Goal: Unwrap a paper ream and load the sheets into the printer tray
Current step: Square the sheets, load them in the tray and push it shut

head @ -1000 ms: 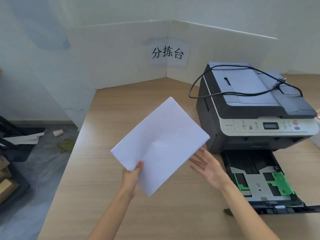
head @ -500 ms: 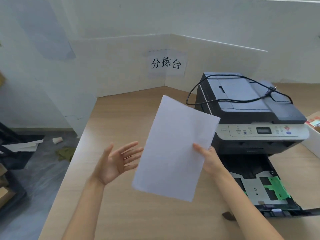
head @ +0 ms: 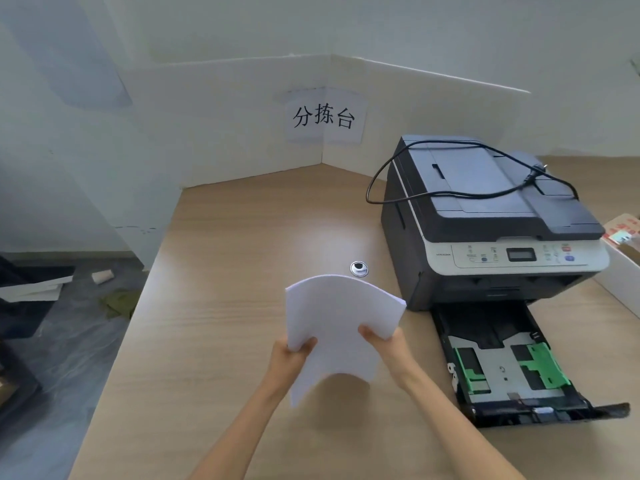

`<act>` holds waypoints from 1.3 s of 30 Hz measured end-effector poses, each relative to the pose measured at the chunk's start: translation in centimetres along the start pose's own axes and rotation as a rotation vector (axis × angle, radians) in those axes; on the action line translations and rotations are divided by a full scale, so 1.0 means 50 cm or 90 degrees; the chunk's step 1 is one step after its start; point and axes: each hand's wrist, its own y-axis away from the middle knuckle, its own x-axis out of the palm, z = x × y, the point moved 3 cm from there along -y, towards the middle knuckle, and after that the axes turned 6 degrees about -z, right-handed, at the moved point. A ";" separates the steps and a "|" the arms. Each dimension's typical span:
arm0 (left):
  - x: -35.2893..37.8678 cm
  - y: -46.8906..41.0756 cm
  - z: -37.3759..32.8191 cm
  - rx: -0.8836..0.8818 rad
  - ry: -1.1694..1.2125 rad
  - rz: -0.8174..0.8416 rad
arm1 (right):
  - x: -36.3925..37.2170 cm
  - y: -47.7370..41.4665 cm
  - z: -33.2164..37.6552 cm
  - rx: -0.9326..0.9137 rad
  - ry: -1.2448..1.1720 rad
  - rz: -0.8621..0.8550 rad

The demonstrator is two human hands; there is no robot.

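Fingers of the left hand and right hand grip the bowed paper stack above the desk, left of the pulled-out printer tray.

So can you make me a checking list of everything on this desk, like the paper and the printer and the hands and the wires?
Surface: wooden desk, mostly bare, a round metal grommet set in it.
Job's things: paper stack held above the desk, bowed upward; printer at right; paper tray pulled out, no sheets in it, green guides showing.
Clutter: white box at the right edge.
Hands: left hand and right hand each grip a side of the stack.
Cables: black cable looped loose over the printer top.
Surroundings: white divider with a paper sign; scraps on the floor at left.
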 end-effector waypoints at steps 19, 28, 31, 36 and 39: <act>0.135 0.115 -0.114 -0.153 0.100 0.141 | -0.257 0.172 0.000 0.029 0.028 -0.027; 0.385 0.243 -0.101 -0.298 0.145 0.244 | -0.565 0.199 -0.049 0.120 0.052 0.002; 0.485 0.293 -0.086 -0.291 0.188 0.211 | -0.672 0.207 -0.062 0.150 0.040 0.010; 0.604 0.353 -0.070 -0.326 0.228 0.201 | -0.798 0.212 -0.067 0.154 0.000 0.019; 0.649 0.363 -0.068 -0.337 0.266 0.233 | -0.842 0.207 -0.070 0.133 -0.037 0.009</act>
